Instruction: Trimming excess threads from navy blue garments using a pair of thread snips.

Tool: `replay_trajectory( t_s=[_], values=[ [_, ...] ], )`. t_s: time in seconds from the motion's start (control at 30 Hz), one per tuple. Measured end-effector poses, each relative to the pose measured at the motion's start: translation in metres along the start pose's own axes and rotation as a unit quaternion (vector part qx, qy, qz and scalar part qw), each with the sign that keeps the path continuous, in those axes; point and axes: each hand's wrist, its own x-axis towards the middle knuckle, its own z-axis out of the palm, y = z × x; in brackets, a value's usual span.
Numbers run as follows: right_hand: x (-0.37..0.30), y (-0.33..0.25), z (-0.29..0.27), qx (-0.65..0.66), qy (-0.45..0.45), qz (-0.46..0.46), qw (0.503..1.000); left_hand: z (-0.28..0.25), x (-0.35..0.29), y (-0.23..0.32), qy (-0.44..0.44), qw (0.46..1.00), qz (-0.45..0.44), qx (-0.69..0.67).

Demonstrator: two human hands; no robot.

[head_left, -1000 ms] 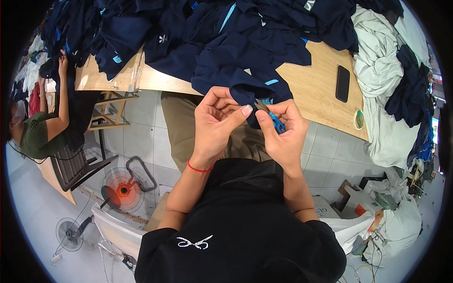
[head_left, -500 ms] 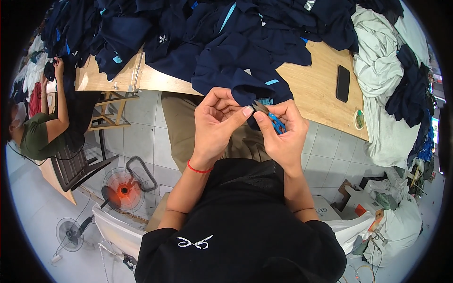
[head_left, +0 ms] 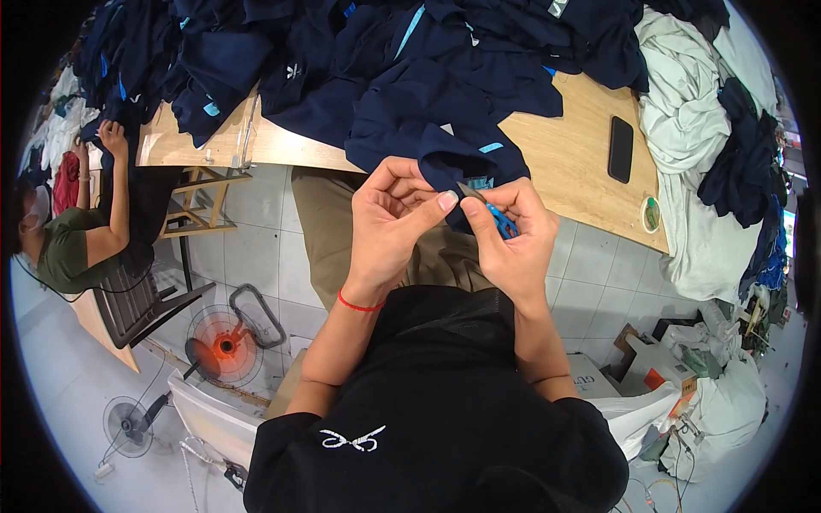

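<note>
A navy garment (head_left: 428, 111) hangs over the near table edge, a tubular opening in it facing me with light-blue trim inside. My left hand (head_left: 395, 209) pinches the cloth at that opening's rim between thumb and fingers. In my right hand (head_left: 517, 239) is a pair of blue-handled thread snips (head_left: 503, 224), gripped between thumb and curled fingers. The pointed metal blades angle up and left, close to my left thumb and the cloth's edge. Whether the tips touch the fabric is hard to make out.
More navy garments (head_left: 325, 43) heap across the wooden table (head_left: 590, 162). A black phone (head_left: 620, 150) lies to the right, near a small round holder (head_left: 652, 214) with something green. White cloth (head_left: 684, 94) drapes the right side. At left, another person (head_left: 81, 231) sits handling dark cloth; a fan (head_left: 224, 344) stands behind.
The snips' blades look closer together than before. Both my hands stay nearly in place. At the left, the other person's raised hand has shifted slightly.
</note>
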Motion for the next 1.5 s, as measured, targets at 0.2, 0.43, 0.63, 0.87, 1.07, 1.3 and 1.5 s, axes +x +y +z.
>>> replay_trajectory(
  t_s=[0.2,0.43,0.63,0.87,1.07,1.3,1.5],
  values=[
    [0.002,0.011,-0.015,0.135,0.097,0.069,0.984,-0.01,0.005,-0.007,-0.008,0.999,0.015,-0.038],
    [-0.014,0.013,-0.021,0.038,0.06,0.068,0.995,-0.01,0.012,-0.003,-0.003,0.989,-0.046,-0.137],
    [-0.02,0.019,-0.007,-0.037,0.047,-0.001,0.998,-0.005,0.011,0.001,0.018,0.988,-0.052,-0.141],
    [-0.013,0.01,-0.005,-0.083,0.007,-0.018,0.996,-0.006,0.009,0.0,0.005,0.993,-0.03,-0.116],
    [-0.012,0.009,-0.004,-0.115,0.001,-0.032,0.993,-0.005,0.008,0.002,0.009,0.992,-0.038,-0.121],
    [-0.013,0.006,-0.005,-0.079,0.031,-0.009,0.996,-0.007,0.009,0.003,0.013,0.989,-0.045,-0.141],
    [-0.012,0.011,-0.001,-0.09,0.027,-0.03,0.995,-0.006,0.008,0.003,0.007,0.99,-0.039,-0.132]
  ],
)
